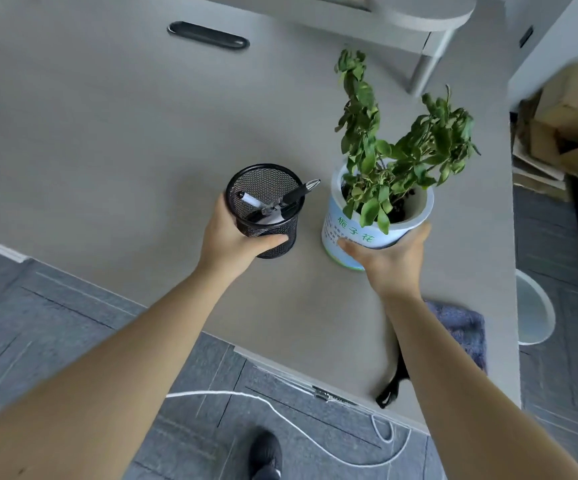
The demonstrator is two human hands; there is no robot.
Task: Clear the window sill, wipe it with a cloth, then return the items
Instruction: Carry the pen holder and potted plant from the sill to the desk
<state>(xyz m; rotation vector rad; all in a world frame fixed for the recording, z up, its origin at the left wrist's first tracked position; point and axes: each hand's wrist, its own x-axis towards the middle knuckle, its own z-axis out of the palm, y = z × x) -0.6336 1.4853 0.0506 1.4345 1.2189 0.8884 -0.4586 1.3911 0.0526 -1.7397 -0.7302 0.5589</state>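
My left hand (235,237) grips a black mesh pen holder (267,206) with pens inside, its base on the grey table (107,133). My right hand (388,258) wraps the lower front of a white and blue plant pot (377,220) holding a leafy green plant (395,150). The pot stands just right of the pen holder, a small gap between them. A grey-blue cloth (464,327) lies on the table near its right edge, partly hidden behind my right forearm.
A black oval cable grommet (208,35) sits at the table's far left. A black strap (393,386) lies by the near edge. A white bin (533,313) and cardboard boxes (564,126) stand on the floor to the right. A white cable (280,410) runs across the floor.
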